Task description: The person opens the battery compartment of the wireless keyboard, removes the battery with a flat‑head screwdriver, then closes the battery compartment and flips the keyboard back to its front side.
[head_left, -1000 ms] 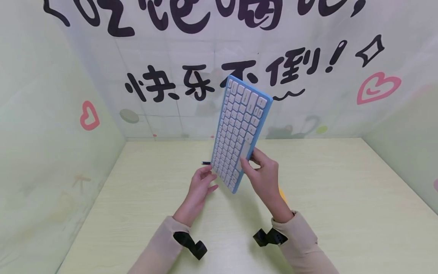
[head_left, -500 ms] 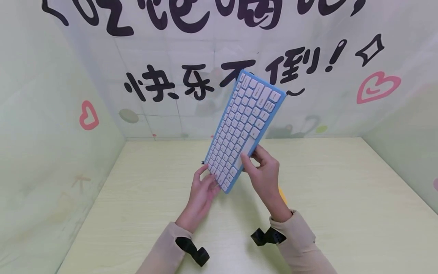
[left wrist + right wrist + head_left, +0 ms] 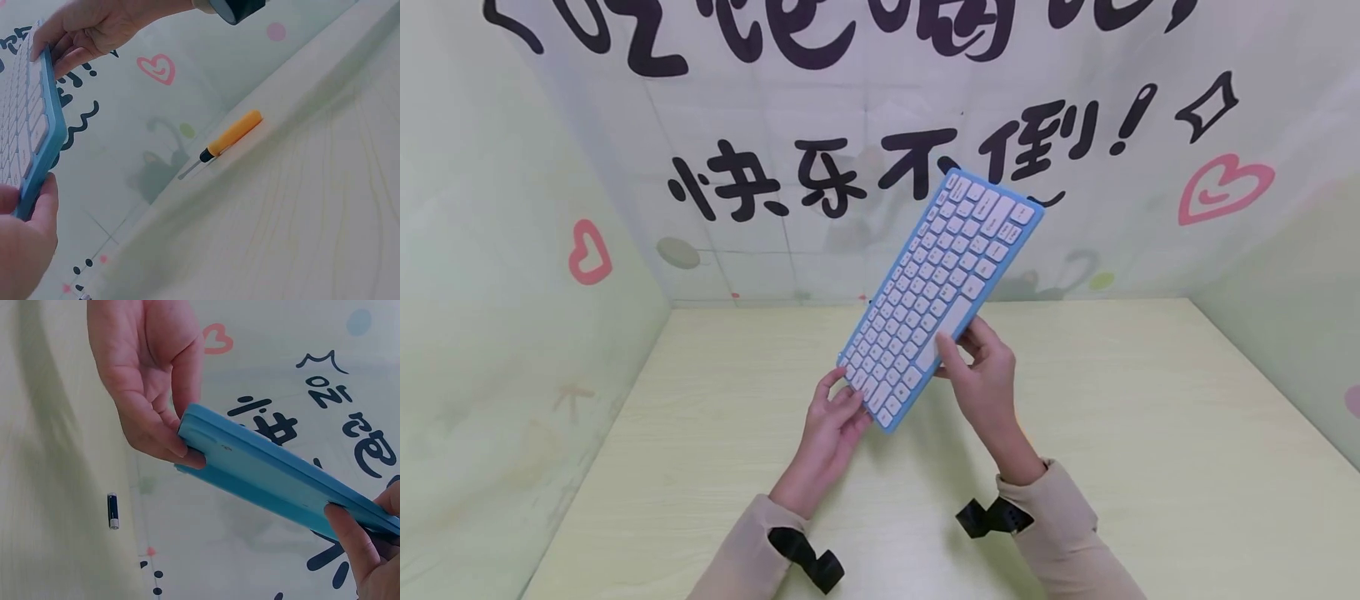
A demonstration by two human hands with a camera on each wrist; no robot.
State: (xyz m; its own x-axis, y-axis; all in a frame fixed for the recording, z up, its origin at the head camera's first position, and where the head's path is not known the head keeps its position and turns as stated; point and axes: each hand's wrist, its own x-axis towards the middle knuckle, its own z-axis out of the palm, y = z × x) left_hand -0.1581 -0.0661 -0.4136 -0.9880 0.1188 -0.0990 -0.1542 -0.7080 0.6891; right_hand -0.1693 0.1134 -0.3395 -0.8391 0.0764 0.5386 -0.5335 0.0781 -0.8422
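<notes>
A compact blue keyboard (image 3: 936, 292) with white keys is held up above the table, tilted, its upper end leaning right. My left hand (image 3: 823, 437) grips its lower left end, thumb on the keys and fingers against the underside, as the right wrist view shows. My right hand (image 3: 988, 383) pinches the long edge by the space bar, with the thumb on the key side. In the right wrist view the blue underside (image 3: 262, 469) faces the camera.
An orange-handled screwdriver (image 3: 234, 134) lies on the table (image 3: 1150, 433), seen in the left wrist view. A small dark battery (image 3: 113, 510) with a silver end lies there in the right wrist view. A printed backdrop (image 3: 820, 267) rises behind the table.
The keyboard's upper end has swung right and its key face has turned more toward the head camera. My left hand, loose by the lower corner earlier, has taken hold of that end.
</notes>
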